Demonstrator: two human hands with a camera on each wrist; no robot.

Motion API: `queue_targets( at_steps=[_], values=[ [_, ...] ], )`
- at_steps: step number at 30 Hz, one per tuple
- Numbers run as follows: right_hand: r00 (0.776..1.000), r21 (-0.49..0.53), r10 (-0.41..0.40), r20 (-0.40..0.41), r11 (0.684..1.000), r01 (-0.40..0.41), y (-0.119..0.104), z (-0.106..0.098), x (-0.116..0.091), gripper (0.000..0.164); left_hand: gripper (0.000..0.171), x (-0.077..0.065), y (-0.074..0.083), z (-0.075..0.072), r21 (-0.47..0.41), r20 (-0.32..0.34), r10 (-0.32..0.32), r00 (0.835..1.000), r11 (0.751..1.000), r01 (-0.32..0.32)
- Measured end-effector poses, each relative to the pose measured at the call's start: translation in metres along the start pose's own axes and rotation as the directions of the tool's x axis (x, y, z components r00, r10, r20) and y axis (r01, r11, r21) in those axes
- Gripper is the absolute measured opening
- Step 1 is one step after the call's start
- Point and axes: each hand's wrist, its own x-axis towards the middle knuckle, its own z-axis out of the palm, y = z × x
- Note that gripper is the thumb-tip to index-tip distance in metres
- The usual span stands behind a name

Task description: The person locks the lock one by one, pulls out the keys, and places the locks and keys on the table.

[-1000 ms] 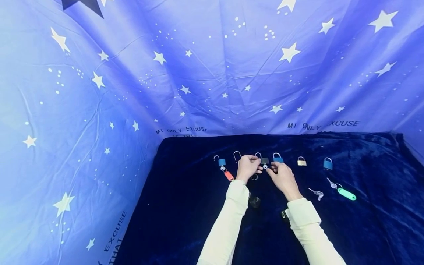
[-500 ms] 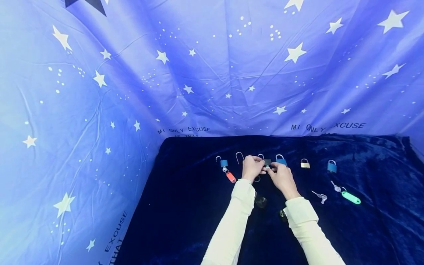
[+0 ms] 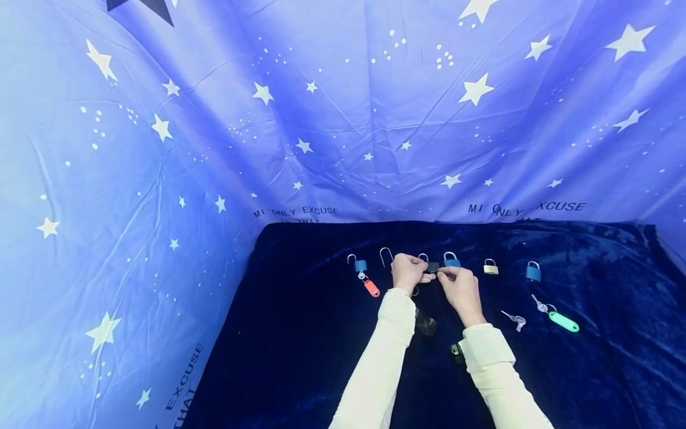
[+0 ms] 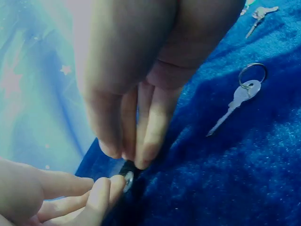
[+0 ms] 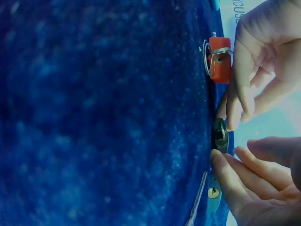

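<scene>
A black padlock [image 3: 433, 267] lies in the middle of the back row, its silver shackle pointing to the back. My left hand [image 3: 409, 273] grips its left side with bent fingers. From the other side my right hand [image 3: 462, 292] pinches its lower right edge. In the left wrist view a round silver key head [image 4: 128, 181] shows right at the left fingertips, largely covered. The right wrist view shows the dark padlock [image 5: 220, 134] between the two hands' fingertips. Another shackle [image 3: 384, 256] sticks out behind the left hand, its body hidden.
Left stands an unlocked blue padlock [image 3: 360, 266] with a key and red tag [image 3: 371, 288]. To the right are a blue padlock [image 3: 452, 260], a brass one [image 3: 490, 268] and another blue one [image 3: 533, 271]. Nearer lie a ringed key [image 3: 517, 322] and a green-tagged key [image 3: 541, 305].
The left fingers have slid right, farther over the padlock. The right fingertips have risen to its right edge. The key head below the padlock, plain a second ago, is now mostly covered.
</scene>
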Motion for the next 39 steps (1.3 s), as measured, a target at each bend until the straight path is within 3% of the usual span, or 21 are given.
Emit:
queue_targets(
  at_steps=[7,9,23,27,32,39],
  values=[
    [0.995,0.045,0.076,-0.062,0.996,-0.073,0.001,-0.002,0.002,0.017,0.008,0.001,0.003,0.006,-0.134,-0.004,-0.064,0.998,0.989,0.063],
    [0.994,0.058,0.09,-0.069,0.995,-0.087,-0.001,-0.003,0.003,0.016,0.009,0.0,0.004,0.006,-0.128,-0.017,-0.075,0.997,0.989,0.072],
    [0.967,0.197,0.203,-0.154,0.965,-0.171,0.0,-0.005,0.003,0.02,0.012,-0.012,0.0,0.006,-0.169,-0.062,-0.004,0.998,0.986,-0.007],
    [0.965,0.241,0.208,-0.16,0.956,-0.166,-0.001,-0.003,0.001,0.021,0.014,-0.015,-0.003,0.005,-0.139,-0.095,0.0,0.995,0.99,-0.013],
    [0.964,0.36,0.235,-0.122,0.916,-0.177,-0.004,-0.002,-0.003,0.022,0.014,-0.019,-0.007,-0.001,-0.153,-0.118,-0.015,0.993,0.988,-0.004],
    [0.966,0.486,0.257,-0.039,0.849,-0.206,-0.005,-0.002,-0.01,0.028,0.014,-0.028,-0.013,-0.009,-0.173,-0.125,0.05,0.991,0.982,-0.071]
  ],
)
